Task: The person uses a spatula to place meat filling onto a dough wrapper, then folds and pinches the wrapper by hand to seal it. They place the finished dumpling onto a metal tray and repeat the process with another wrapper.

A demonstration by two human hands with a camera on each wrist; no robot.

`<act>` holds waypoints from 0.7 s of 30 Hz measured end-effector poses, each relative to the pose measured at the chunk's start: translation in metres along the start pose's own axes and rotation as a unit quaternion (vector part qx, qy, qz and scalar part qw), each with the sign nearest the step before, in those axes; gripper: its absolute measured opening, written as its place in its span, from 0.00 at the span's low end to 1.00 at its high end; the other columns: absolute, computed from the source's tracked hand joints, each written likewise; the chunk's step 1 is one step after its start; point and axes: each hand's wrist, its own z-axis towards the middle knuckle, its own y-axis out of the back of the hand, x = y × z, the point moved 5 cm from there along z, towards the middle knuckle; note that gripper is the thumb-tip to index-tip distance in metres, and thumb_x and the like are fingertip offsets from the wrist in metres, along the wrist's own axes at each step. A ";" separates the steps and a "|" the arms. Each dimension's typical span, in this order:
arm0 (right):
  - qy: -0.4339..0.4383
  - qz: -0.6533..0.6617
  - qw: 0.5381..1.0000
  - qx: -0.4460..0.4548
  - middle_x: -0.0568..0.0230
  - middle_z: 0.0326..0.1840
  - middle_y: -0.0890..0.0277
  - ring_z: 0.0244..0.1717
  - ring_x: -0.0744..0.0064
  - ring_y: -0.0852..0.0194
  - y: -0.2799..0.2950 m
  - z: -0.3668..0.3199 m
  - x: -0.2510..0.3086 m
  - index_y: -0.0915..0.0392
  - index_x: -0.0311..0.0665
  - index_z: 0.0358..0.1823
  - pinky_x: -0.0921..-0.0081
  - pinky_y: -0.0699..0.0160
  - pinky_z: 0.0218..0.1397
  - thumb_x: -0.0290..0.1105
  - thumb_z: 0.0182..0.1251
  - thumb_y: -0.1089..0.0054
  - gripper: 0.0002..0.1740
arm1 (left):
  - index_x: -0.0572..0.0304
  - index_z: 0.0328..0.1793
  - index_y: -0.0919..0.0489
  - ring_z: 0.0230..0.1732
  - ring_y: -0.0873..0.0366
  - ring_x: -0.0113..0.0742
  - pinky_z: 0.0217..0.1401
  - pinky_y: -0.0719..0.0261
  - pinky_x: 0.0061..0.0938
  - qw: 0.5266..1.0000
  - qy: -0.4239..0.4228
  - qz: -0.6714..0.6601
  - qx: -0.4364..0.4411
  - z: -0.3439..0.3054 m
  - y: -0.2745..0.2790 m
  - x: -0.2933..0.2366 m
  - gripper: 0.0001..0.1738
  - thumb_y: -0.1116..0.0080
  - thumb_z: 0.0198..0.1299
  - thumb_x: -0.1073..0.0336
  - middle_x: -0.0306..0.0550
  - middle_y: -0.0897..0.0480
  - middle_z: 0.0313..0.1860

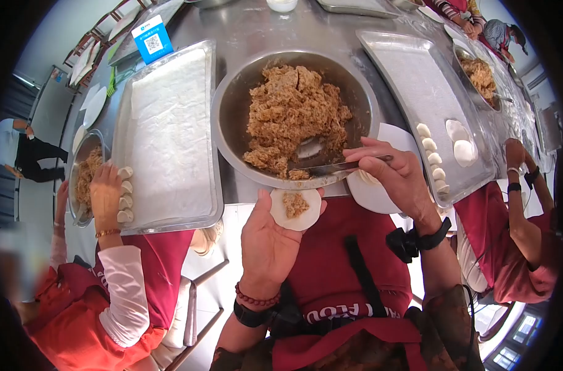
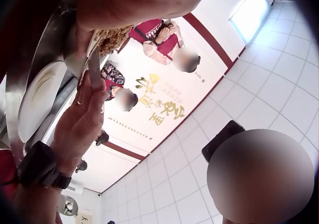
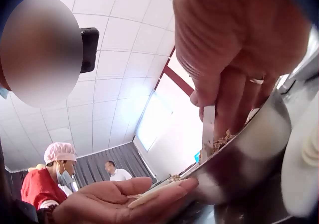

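Observation:
My left hand (image 1: 266,250) is palm up with a round dumpling wrapper (image 1: 309,221) lying across its fingers. In the right wrist view those fingers are straight beneath the wrapper. A small heap of minced filling (image 1: 294,204) sits on the wrapper's middle. Just beyond it stands a large steel bowl (image 1: 224,117) with a big mound of filling (image 1: 294,111). My right hand (image 1: 397,176) pinches a flat metal spatula (image 1: 340,167) between thumb and fingers. Its blade reaches over the bowl's near rim, its tip by a small clump of filling.
A white plate (image 1: 380,201) with wrappers lies under my right hand. Large metal trays flank the bowl: the left tray (image 1: 170,148) and right tray (image 1: 411,74), each with dumplings along one edge. People work on both sides. A blue QR sign (image 1: 152,40) stands back left.

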 end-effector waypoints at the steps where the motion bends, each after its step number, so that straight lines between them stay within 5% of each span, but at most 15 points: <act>1: -0.009 0.024 1.000 -0.008 0.63 0.45 0.12 0.55 0.72 0.20 0.000 -0.002 0.001 0.13 0.36 0.46 0.63 0.36 0.75 0.34 0.72 0.40 0.11 | 0.65 0.79 0.46 0.73 0.35 0.69 0.77 0.39 0.63 1.000 -0.002 0.002 0.003 0.000 -0.001 -0.001 0.31 0.71 0.80 0.51 0.66 0.35 0.75; 6: -0.019 0.027 0.997 -0.065 0.63 0.48 0.13 0.58 0.65 0.20 -0.003 -0.024 0.012 0.14 0.34 0.46 0.60 0.38 0.75 0.35 0.72 0.41 0.13 | 0.64 0.79 0.46 0.72 0.34 0.68 0.76 0.36 0.61 1.000 -0.011 0.011 0.003 -0.001 -0.002 -0.005 0.30 0.73 0.80 0.52 0.64 0.34 0.75; 10: 0.103 -0.017 0.994 -0.029 0.62 0.48 0.13 0.62 0.57 0.21 -0.010 -0.040 0.030 0.14 0.38 0.46 0.55 0.35 0.72 0.36 0.69 0.39 0.12 | 0.65 0.78 0.45 0.71 0.33 0.67 0.75 0.34 0.60 0.999 -0.016 0.033 0.007 -0.003 -0.005 -0.008 0.30 0.73 0.80 0.52 0.64 0.33 0.73; 14: 0.219 -0.204 0.954 0.018 0.67 0.51 0.14 0.63 0.59 0.21 -0.023 -0.059 0.050 0.15 0.45 0.47 0.58 0.31 0.69 0.40 0.61 0.32 0.14 | 0.68 0.77 0.43 0.71 0.33 0.66 0.76 0.35 0.57 0.999 -0.018 0.037 0.001 -0.002 -0.002 -0.009 0.31 0.72 0.80 0.51 0.66 0.32 0.72; 21: 0.269 -0.215 0.939 -0.019 0.69 0.52 0.14 0.64 0.62 0.22 -0.026 -0.079 0.051 0.15 0.47 0.45 0.62 0.26 0.66 0.36 0.55 0.27 0.15 | 0.72 0.76 0.42 0.72 0.34 0.66 0.77 0.37 0.55 0.999 -0.024 0.025 -0.009 -0.005 0.000 -0.010 0.33 0.70 0.80 0.49 0.69 0.32 0.71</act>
